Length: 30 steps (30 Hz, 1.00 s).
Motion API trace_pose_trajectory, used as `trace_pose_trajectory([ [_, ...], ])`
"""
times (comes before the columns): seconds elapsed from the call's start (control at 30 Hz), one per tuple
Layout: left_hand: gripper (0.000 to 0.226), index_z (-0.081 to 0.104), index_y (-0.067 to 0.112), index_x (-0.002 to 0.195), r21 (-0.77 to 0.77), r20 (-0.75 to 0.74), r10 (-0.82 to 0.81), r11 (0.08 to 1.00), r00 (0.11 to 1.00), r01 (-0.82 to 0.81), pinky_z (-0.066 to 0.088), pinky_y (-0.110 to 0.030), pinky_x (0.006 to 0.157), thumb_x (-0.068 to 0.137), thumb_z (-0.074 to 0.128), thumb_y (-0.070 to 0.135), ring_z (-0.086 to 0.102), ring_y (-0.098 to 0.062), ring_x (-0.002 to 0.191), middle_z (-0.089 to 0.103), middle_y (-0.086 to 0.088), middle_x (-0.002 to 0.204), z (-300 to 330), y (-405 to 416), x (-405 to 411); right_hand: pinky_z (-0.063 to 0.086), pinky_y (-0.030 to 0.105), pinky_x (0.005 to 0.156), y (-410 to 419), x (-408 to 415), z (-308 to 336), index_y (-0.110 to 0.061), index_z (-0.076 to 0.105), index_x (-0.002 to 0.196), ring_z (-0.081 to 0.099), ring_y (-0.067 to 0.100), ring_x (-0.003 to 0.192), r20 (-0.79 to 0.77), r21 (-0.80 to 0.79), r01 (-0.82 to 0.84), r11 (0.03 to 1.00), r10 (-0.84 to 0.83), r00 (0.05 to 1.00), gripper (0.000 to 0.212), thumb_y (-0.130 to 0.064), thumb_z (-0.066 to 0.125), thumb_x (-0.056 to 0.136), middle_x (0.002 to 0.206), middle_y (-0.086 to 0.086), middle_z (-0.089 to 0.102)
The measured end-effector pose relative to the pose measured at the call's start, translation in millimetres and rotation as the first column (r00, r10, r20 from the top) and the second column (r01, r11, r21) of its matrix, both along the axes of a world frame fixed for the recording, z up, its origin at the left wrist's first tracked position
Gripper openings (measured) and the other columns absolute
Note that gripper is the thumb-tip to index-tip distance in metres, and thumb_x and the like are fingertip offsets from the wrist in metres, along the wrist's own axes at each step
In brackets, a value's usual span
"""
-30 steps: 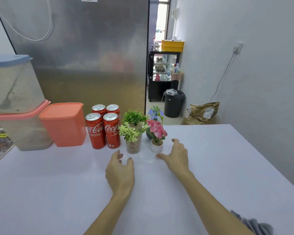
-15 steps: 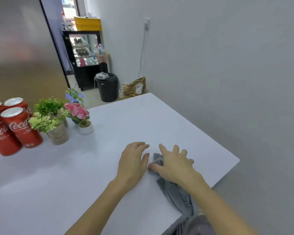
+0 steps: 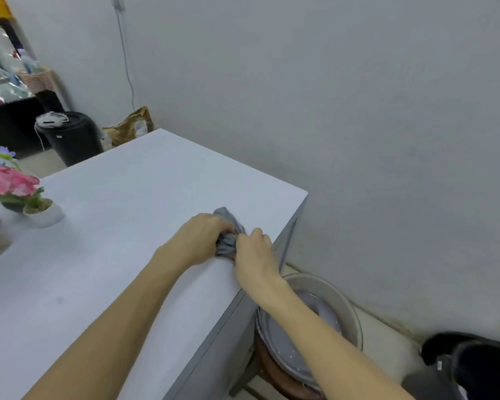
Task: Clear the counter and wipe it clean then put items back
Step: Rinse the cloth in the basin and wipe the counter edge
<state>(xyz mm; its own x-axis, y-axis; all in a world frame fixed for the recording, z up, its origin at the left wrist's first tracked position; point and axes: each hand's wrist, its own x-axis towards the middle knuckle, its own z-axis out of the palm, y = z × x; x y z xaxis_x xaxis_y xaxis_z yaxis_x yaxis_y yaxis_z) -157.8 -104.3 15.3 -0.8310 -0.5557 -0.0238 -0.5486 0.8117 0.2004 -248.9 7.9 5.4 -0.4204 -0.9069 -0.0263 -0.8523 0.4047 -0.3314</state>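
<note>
Counter: white top (image 3: 122,203) runs from my near left to a far right corner against the grey wall (image 3: 358,111).
Cloth: grey cloth (image 3: 228,238) lies bunched on the counter near its right edge, between my two hands.
Left hand: my left hand (image 3: 202,238) has its fingers curled into the cloth, gripping its left side.
Right hand: my right hand (image 3: 253,255) is closed around the cloth's right side, knuckles up, at the counter edge.
Plants: pink flower pot (image 3: 42,215) stands at far left, well apart from the cloth.
Floor: pale basin (image 3: 338,307) sits below the counter edge, under my right forearm; black bin (image 3: 72,137) stands far left.
</note>
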Motion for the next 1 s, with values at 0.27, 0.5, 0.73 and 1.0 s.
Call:
trace_pose_trajectory([
  [0.27,0.046,0.074,0.024,0.108,0.079,-0.234,0.21,0.977,0.949,-0.197,0.035,-0.029,0.064,0.078,0.051,-0.002,0.054,-0.024,0.076,0.071,-0.001,0.086,7.2,28.5,-12.2,0.033,0.03,0.068,13.3,-32.8,-19.3,-0.006,0.068,0.09,0.055,0.03,0.088,0.148,-0.244,0.044,0.969,-0.008,0.989,0.015,-0.005,0.052,0.091,0.09,0.009,0.051],
  [0.5,0.046,0.074,0.028,0.107,0.056,-0.381,0.108,0.994,0.918,-0.094,0.042,-0.031,0.067,0.075,0.054,0.002,0.062,-0.029,0.088,0.075,0.002,0.097,9.1,95.2,-97.1,0.047,0.031,0.075,86.4,-130.9,-19.3,-0.015,0.077,0.106,0.061,0.023,0.08,0.274,-0.412,0.177,0.894,-0.064,0.96,0.022,-0.009,0.071,0.086,0.09,0.008,0.066],
  [0.73,0.049,0.069,0.036,0.112,0.279,-0.149,0.176,0.952,0.973,-0.129,0.054,-0.04,0.076,0.076,0.053,0.008,0.065,-0.033,0.096,0.074,-0.004,0.1,-140.9,147.5,-163.3,0.04,0.026,0.076,143.8,-183.9,-137.3,-0.016,0.076,0.111,0.061,0.023,0.09,0.268,-0.072,0.227,0.971,-0.201,0.942,0.026,-0.008,0.065,0.089,0.092,0.004,0.061],
  [1.0,0.05,0.057,0.03,0.132,0.412,0.158,0.217,0.872,0.963,-0.264,0.047,-0.041,0.096,0.087,0.057,0.008,0.051,-0.029,0.119,0.056,-0.006,0.126,-277.7,174.7,-161.8,0.044,0.037,0.091,139.4,-176.0,-269.1,-0.015,0.063,0.125,0.053,0.032,0.112,0.3,0.298,0.101,0.949,-0.193,0.934,0.034,-0.007,0.049,0.094,0.124,0.015,0.054],
])
